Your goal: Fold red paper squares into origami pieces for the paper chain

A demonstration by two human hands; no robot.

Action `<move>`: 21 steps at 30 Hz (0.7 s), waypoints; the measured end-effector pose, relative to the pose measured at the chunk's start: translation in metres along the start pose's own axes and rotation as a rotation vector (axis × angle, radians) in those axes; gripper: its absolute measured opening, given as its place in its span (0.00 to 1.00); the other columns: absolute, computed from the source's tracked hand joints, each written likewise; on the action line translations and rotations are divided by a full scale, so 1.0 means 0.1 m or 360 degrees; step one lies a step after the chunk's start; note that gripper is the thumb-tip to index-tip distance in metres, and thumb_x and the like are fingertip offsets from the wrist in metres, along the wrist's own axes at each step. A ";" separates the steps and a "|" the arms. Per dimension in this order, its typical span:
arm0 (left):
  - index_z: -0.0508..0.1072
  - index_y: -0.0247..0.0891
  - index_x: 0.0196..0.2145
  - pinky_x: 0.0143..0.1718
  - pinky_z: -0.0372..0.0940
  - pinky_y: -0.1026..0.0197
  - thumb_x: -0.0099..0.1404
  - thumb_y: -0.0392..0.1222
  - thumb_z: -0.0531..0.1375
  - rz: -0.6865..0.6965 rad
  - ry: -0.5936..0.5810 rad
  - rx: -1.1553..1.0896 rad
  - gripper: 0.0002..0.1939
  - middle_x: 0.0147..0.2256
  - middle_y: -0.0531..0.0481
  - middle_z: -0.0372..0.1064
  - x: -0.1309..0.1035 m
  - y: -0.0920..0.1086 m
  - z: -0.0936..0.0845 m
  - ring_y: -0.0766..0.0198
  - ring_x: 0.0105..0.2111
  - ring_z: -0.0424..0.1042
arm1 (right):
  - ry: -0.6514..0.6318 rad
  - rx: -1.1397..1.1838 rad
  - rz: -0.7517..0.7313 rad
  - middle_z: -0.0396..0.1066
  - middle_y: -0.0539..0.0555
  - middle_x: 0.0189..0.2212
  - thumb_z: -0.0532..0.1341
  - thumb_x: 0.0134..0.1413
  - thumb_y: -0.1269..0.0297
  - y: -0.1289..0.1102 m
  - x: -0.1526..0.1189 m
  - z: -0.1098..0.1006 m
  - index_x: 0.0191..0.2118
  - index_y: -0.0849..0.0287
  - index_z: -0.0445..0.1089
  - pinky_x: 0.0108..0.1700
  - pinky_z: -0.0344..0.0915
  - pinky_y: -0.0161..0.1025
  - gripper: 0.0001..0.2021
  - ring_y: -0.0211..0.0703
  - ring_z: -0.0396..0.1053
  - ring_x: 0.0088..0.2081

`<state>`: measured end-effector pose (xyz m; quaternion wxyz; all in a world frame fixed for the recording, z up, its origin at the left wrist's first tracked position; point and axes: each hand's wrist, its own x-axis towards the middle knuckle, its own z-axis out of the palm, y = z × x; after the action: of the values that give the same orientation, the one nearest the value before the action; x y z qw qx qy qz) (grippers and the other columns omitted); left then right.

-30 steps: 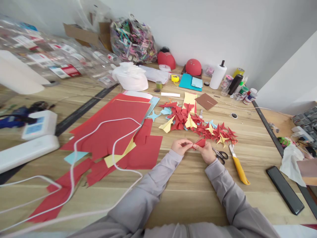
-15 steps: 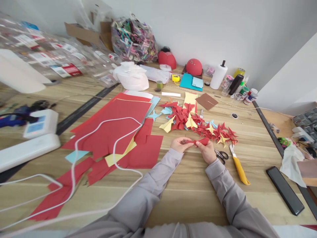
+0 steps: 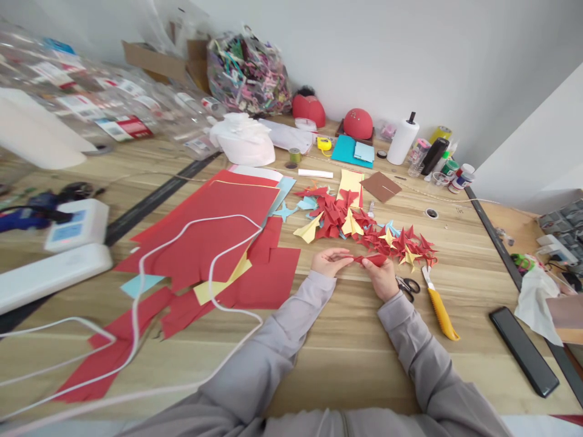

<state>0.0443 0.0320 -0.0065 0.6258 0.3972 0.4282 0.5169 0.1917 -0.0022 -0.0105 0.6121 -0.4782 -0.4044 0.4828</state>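
Between my two hands is a small piece of folded red paper (image 3: 374, 260). My left hand (image 3: 331, 262) pinches its left end, and my right hand (image 3: 381, 277) grips the right end with the thumb on top. Just beyond my fingers lies a pile of folded paper figures (image 3: 330, 217), mostly red with some yellow and light blue ones. Black-handled scissors (image 3: 411, 284) lie beside my right wrist, partly hidden by it. A yellow utility knife (image 3: 441, 311) rests to their right.
Red paper sheets (image 3: 214, 224) cover the left side, with a white cable (image 3: 141, 285) looped across them. A black phone-like slab (image 3: 523, 351) lies at right. Along the back stand a bag of colourful scraps (image 3: 248, 73), a red pincushion (image 3: 357, 124) and a white roll (image 3: 402, 142).
My left hand has shifted very slightly left along the folded red paper. My right hand keeps its hold, and the things on the table stay where they were.
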 end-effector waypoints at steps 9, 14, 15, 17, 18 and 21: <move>0.75 0.32 0.26 0.31 0.72 0.58 0.34 0.42 0.72 -0.0004 -0.0005 -0.0085 0.19 0.25 0.46 0.76 0.02 -0.02 0.00 0.61 0.25 0.75 | -0.0012 -0.0035 -0.0044 0.72 0.50 0.22 0.68 0.40 0.63 0.00 0.01 0.00 0.22 0.58 0.73 0.37 0.64 0.38 0.06 0.38 0.67 0.28; 0.75 0.31 0.28 0.32 0.72 0.58 0.36 0.40 0.72 0.0013 0.0001 -0.0132 0.19 0.27 0.45 0.76 0.02 -0.03 -0.03 0.61 0.26 0.75 | -0.0018 -0.0058 -0.0093 0.72 0.50 0.23 0.68 0.40 0.63 -0.02 0.01 -0.01 0.22 0.58 0.73 0.38 0.64 0.39 0.06 0.38 0.67 0.29; 0.75 0.31 0.28 0.32 0.72 0.59 0.36 0.40 0.72 0.0019 -0.0008 -0.0145 0.19 0.27 0.45 0.76 0.02 -0.03 -0.03 0.61 0.26 0.75 | -0.0012 -0.0059 -0.0111 0.72 0.49 0.23 0.68 0.40 0.64 -0.02 0.02 -0.01 0.22 0.58 0.73 0.38 0.64 0.39 0.05 0.39 0.67 0.29; 0.76 0.32 0.30 0.32 0.72 0.60 0.36 0.39 0.72 0.0004 -0.0054 -0.0201 0.20 0.28 0.46 0.77 0.02 -0.01 -0.04 0.62 0.26 0.75 | 0.0002 -0.0063 -0.0168 0.72 0.50 0.25 0.68 0.40 0.64 0.00 0.03 -0.02 0.24 0.57 0.74 0.39 0.64 0.39 0.04 0.39 0.67 0.31; 0.76 0.32 0.30 0.31 0.71 0.61 0.35 0.38 0.72 -0.0023 -0.0077 -0.0253 0.21 0.27 0.47 0.76 0.03 0.00 -0.04 0.63 0.26 0.75 | 0.0010 -0.0071 -0.0204 0.72 0.50 0.26 0.68 0.39 0.64 0.01 0.03 -0.03 0.25 0.57 0.74 0.40 0.64 0.40 0.04 0.39 0.68 0.32; 0.77 0.33 0.28 0.28 0.70 0.64 0.33 0.39 0.73 -0.0141 -0.0118 -0.0424 0.20 0.23 0.50 0.75 0.04 0.01 -0.03 0.66 0.23 0.73 | 0.0000 -0.0126 -0.0309 0.73 0.51 0.29 0.69 0.39 0.65 0.04 0.04 -0.05 0.27 0.55 0.75 0.41 0.65 0.41 0.05 0.41 0.69 0.35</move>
<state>0.0418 0.0364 -0.0071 0.7107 0.3100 0.3495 0.5260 0.1968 0.0005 -0.0155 0.6365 -0.4607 -0.4676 0.4049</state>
